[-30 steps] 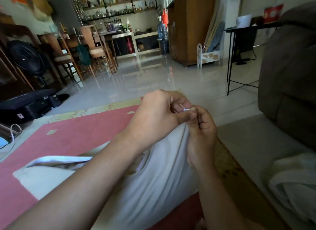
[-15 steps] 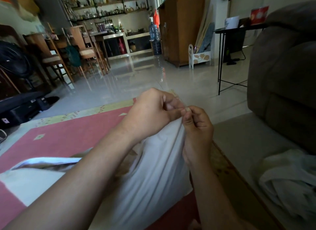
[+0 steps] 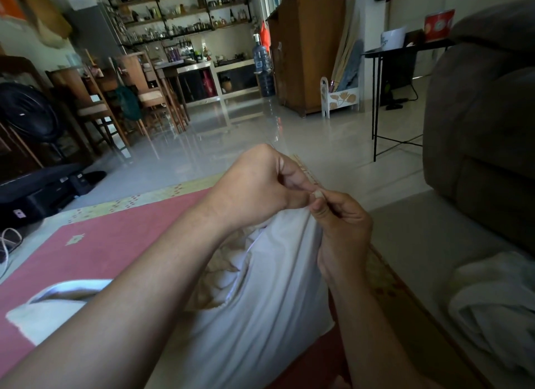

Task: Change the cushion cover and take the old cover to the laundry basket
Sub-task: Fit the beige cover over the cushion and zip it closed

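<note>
Hands closer than a second ago: left hand (image 3: 257,186) and right hand (image 3: 343,226) pinch top corner of white cover (image 3: 260,316), perhaps its zip; beige cushion (image 3: 221,265) inside, 7 o'clock.

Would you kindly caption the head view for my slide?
Left hand and right hand pinch the top corner of the white cushion cover above a pink rug.

No txt reads clearly. White tub (image 3: 392,39), far up-right of right hand (image 3: 343,229), has dark lettering, poss. ending "NEY".
</note>
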Motion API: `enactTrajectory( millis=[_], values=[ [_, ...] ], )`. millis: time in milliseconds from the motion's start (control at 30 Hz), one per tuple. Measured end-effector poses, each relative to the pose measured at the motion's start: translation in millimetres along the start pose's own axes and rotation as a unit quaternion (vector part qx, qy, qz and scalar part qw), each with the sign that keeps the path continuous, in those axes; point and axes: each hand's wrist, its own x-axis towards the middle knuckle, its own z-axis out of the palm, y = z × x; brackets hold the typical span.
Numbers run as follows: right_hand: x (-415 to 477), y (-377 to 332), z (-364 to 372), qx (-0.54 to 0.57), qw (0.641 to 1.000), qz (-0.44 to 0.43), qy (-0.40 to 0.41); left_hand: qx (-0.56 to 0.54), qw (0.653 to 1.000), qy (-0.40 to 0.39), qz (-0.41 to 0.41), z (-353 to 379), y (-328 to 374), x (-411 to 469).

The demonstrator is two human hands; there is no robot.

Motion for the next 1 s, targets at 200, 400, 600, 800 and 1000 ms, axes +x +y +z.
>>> enactTrajectory(
  millis=[200, 400, 600, 800, 1000],
  values=[
    [0.6, -2.4, 0.0, -0.011, 1.0, 0.01, 0.011, 0.007, 0.997, 0.078, -0.008, 12.1, -1.6, 0.7],
    [3.7, -2.3, 2.4, -0.054, 0.998, 0.021, -0.026, 0.049, 0.989, 0.093, 0.102, 23.5, -18.1, -3.4],
    [6.2, -6.3, 10.5, -0.034, 0.997, 0.055, -0.036, 0.205, 0.961, 0.065, 0.176, 16.0, -29.1, 0.6],
    [23.0, -8.4, -1.0, -0.04, 0.99, 0.105, 0.091, 0.254, 0.955, 0.002, 0.151, 5.2, -43.3, -4.2],
    [51.3, -7.3, -39.0, -0.044, 0.969, 0.154, 0.19, 0.288, 0.95, -0.105, 0.063, -28.6, -62.3, -51.6]
  ],
)
